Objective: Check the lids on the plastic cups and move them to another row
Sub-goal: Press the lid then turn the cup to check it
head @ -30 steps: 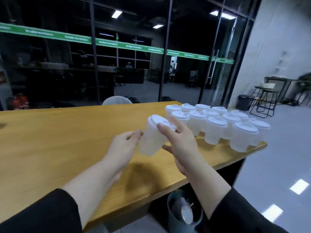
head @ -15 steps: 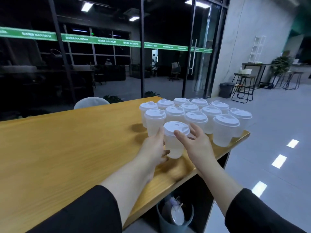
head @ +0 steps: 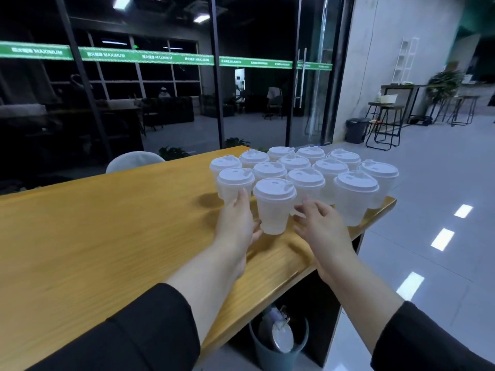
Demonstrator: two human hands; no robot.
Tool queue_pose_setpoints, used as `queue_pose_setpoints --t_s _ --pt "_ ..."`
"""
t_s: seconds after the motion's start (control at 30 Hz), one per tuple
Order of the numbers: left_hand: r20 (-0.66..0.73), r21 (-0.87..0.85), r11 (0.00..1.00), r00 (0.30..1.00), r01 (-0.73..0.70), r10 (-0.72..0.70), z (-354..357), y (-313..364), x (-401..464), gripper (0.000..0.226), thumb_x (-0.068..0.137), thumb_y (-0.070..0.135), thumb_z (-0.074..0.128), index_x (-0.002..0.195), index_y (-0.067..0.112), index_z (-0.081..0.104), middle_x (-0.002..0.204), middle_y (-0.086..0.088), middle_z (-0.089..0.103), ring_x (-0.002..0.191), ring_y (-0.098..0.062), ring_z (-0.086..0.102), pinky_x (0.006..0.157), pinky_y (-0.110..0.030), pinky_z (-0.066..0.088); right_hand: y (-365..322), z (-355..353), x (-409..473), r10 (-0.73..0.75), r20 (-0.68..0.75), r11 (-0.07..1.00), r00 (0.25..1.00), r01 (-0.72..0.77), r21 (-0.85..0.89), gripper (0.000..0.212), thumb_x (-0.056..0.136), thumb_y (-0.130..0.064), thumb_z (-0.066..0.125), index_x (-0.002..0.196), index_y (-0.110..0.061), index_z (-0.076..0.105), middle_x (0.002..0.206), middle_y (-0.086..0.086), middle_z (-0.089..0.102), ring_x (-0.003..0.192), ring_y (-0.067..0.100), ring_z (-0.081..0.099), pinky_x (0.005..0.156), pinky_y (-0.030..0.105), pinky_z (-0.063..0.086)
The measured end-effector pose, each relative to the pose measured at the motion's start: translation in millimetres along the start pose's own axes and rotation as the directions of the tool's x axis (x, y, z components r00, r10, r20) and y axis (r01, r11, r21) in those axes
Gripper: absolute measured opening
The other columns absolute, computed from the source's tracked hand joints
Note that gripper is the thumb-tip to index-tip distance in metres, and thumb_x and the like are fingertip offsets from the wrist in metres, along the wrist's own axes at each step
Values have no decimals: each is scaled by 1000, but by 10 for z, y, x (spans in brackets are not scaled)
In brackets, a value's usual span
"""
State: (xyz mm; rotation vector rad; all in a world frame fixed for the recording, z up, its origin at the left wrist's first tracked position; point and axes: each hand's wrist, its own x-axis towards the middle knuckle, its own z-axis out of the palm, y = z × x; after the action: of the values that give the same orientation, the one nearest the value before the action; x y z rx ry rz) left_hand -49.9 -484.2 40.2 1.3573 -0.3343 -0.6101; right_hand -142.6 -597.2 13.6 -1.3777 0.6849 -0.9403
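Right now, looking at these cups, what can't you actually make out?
Head view only:
- Left hand: whether its fingers touch the nearest cup; its own back hides them.
- Right hand: fingertips motion-blurred, contact unclear.
- Back-row cups: bodies hidden by nearer cups.
- Lid seating: too small to judge.

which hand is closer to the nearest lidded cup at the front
Left. The left hand lies against the near white lidded plastic cup on its left side; the right hand sits to its right, apart from it.
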Motion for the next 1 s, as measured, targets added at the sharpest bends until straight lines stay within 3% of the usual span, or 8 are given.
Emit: queue_pose_setpoints --t_s 0.13,0.3,0.43,0.57,0.63,0.77,0.87,1.0 --pt "-114 84 990 986 -109 118 -357 51 -110 52 109 51 38 140 14 59 124 -6 71 109 -17 69 95 -40 59 -130 144 -222 -126 -56 992 990 126 0 23 106 -33 52 93 -26 70 97 -5 74 94 13 72 89 39 61" --pt "-310 205 952 907 -229 285 -1230 348 -453 38 108 50 41 107 23 68 98 0 79 94 -15 76 84 -41 63 -229 889 -706 -148 226 989 963 150 7 21 105 -38 54 103 -30 73 103 -14 75 102 5 70 92 40 60" --pt "-480 321 922 802 -215 354 -2364 590 -888 34 109 48 41 103 26 66 100 3 77 95 -12 74 87 -42 62 -312 1785 -1264 -212 463 967 861 252 -25 25 103 -41 52 118 -32 69 106 -23 72 101 -1 68 96 43 58" --pt "-663 404 900 625 -165 412 -3607 751 -1390 35 109 44 42 90 24 63 97 2 76 94 -15 72 89 -50 59 -359 2816 -1917 -213 659 966 722 256 32 26 101 -45 52 119 -35 69 108 -19 73 107 5 67 97 45 57" --pt "-743 412 902 524 -132 416 -4168 764 -1602 35 109 43 43 88 24 63 95 1 76 94 -18 73 87 -51 59 -311 3351 -2230 -230 721 962 654 262 70 26 102 -43 53 122 -33 68 113 -18 71 111 4 65 101 40 54" --pt "-828 429 902 382 -43 411 -5082 694 -1767 36 107 45 43 84 27 63 91 1 75 91 -24 72 87 -51 58 -76 4321 -2778 -271 818 936 507 336 101 26 103 -31 57 127 -22 66 116 -15 69 106 -13 58 86 5 46" --pt "-838 463 886 332 10 434 -5624 701 -1639 37 108 42 43 84 22 62 86 -1 73 89 -26 69 85 -47 55 161 4935 -2988 -285 845 916 453 388 100 28 103 -27 59 129 -20 64 118 -10 68 106 -6 61 85 3 44" --pt "-839 466 885 321 9 439 -6291 791 -1232 31 110 36 43 94 18 63 90 2 68 88 -24 60 65 -25 43 351 5715 -2973 -292 831 914 474 394 96 34 103 -27 58 135 -17 61 123 -7 67 111 5 61 82 -2 40"
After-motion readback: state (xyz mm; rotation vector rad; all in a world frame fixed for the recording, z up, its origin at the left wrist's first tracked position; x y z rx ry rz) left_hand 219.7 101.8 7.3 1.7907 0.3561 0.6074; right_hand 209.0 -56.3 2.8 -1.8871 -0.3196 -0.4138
